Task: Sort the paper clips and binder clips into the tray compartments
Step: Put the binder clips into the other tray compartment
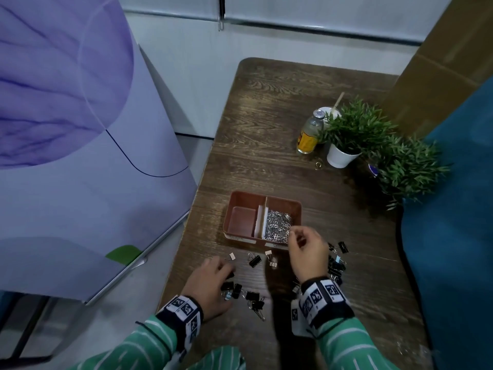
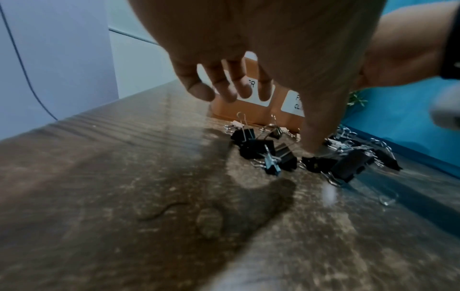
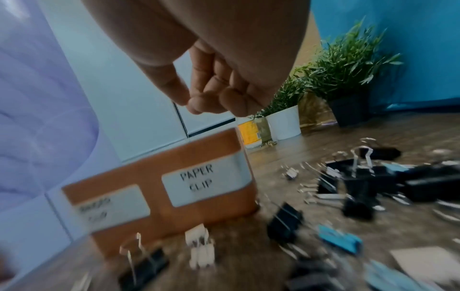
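**Binder clips on the table, paper clips in the right compartment**

Binder clips (image 1: 254, 260) lie scattered on the wooden table (image 1: 280, 108), in front of the tray and to both sides of the hands. Most are black; a few are white or pale blue. One group lies beside the left hand, another just right of the right wrist.

The tray (image 1: 262, 218) is a brown two-compartment box near the table's front half. Its right compartment holds a pile of silver paper clips (image 1: 277, 226). Its left compartment (image 1: 241, 221) shows only its floor. The front wall carries two white labels; the right one (image 3: 205, 182) reads "PAPER CLIP", the left one is too blurred to read.

The left hand (image 1: 210, 285) is low over the table, palm down, fingers spread and relaxed. Its thumb (image 2: 321, 122) points down beside a black binder clip (image 2: 316, 164); whether they touch cannot be told.

The right hand (image 1: 308, 253) is raised at the near edge of the right compartment. Its thumb and fingertips (image 3: 199, 105) are drawn together in a pinch. Whether anything is held between them cannot be told.

Farther back stand a bottle with a yellow label (image 1: 309, 136), a plant in a white pot (image 1: 342, 153) and a second plant (image 1: 408, 166).
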